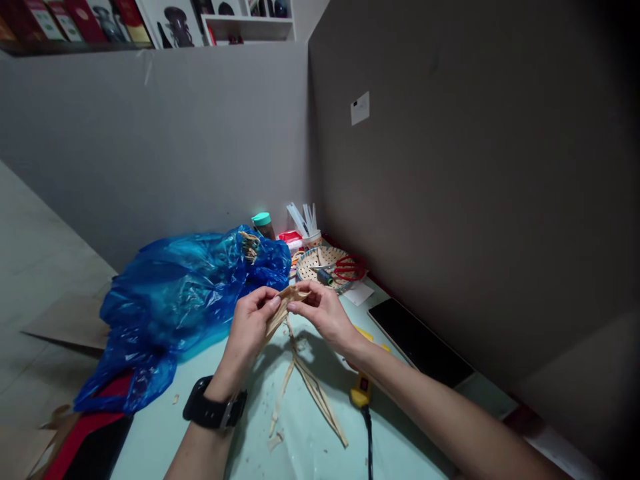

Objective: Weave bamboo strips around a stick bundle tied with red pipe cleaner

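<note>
My left hand (253, 327) and my right hand (324, 313) are raised above a pale green table (165, 433), both pinching the top of a bundle of thin tan straw-like strips (287, 300). The strips' long loose ends (315, 393) hang down and trail onto the table between my forearms. A black watch (213, 410) is on my left wrist. Fingers of both hands are closed on the folded upper part of the strips.
A crumpled blue plastic bag (175, 300) with more strips poking out lies at the left. Behind are a woven basket (320, 263) with red scissors (350, 269), a teal-lidded jar (263, 223), a cup of white sticks (307, 223). A dark tablet (420, 343) and a yellow tool (361, 393) lie to the right.
</note>
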{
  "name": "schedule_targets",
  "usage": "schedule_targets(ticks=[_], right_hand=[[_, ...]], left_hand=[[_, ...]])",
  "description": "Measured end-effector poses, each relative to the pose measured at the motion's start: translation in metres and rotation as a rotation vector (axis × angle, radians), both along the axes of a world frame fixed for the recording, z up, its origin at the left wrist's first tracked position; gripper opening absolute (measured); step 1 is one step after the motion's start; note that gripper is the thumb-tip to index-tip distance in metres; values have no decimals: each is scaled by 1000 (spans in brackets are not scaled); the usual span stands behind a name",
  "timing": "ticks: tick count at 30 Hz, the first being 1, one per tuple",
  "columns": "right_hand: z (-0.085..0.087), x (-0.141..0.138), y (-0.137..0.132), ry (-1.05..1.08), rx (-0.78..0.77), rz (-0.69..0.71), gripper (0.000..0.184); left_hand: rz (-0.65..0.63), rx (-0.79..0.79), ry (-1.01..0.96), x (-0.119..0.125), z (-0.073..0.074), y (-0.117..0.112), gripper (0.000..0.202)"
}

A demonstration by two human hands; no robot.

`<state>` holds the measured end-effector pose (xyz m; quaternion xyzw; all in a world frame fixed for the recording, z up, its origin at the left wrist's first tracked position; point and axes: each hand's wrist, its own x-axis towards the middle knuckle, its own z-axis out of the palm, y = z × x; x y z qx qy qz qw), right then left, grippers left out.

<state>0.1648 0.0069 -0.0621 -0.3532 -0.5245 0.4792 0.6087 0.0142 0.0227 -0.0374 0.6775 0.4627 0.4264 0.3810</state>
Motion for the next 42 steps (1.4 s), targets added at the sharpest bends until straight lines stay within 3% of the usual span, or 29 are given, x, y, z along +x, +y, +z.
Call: schedule_targets(ticks=[6,13,17,19,26,31,36,40,42], right_hand=[[-2,2,2,38,-15,-6,26],[-4,4,5,91,-2,-102,22],[0,6,1,2,26,36,22],[3,8,-1,-43,37,68,22],[-1,13,4,9,96,-85,23],[-8,10,6,74,72,-51,22],[-4,9,3,72,130,-120,21],[4,13,2,30,154,-164,21],[8,15,0,-81,129,-114,20]], left_hand=[[66,101,70,4,-12,6,21],[229,286,226,21,-9,-11,25],[246,397,379,31,-11,-21,23],[231,414,388,34,-12,-25,22],[209,381,511,40,-6,-49,26],[252,354,606,44,-6,-61,24],[212,270,539,32,-2,-58,19],[149,234,536,5,11,-52,14],[175,240,541,-11,18,-51,13]])
